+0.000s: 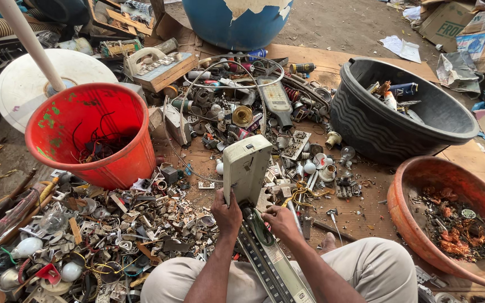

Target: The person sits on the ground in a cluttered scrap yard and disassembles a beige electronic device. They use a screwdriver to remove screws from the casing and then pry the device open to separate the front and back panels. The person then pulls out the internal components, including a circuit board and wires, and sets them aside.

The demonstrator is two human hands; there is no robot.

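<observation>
Nearest to the camera are the person's two knees in beige trousers, and between them a long flat lamp fixture runs from the near edge up to the middle of the scene. Its far end is a cream plastic housing that stands a little raised above the ground; its near part is a dark strip with a pale label.

The left hand is closed around the lower left edge of the cream housing, the fingers wrapped on it and the thumb on the front. The right hand is just beside it on the right, fingers curled together at the joint where the housing meets the dark strip; if it pinches a small part there, I cannot tell.

On the left, farther away, a red bucket stands upright with thin dark wires at its bottom. On the far right there is a black ribbed tub with some cans and scrap pieces inside. On the near right a brown clay-coloured basin holds reddish copper wire bits and small metal parts. At the far edge a blue barrel stands.

On the ground at the near left lies a heap of small metal scrap with light bulbs, and behind the fixture more mixed electric scrap, near a white round disc.
</observation>
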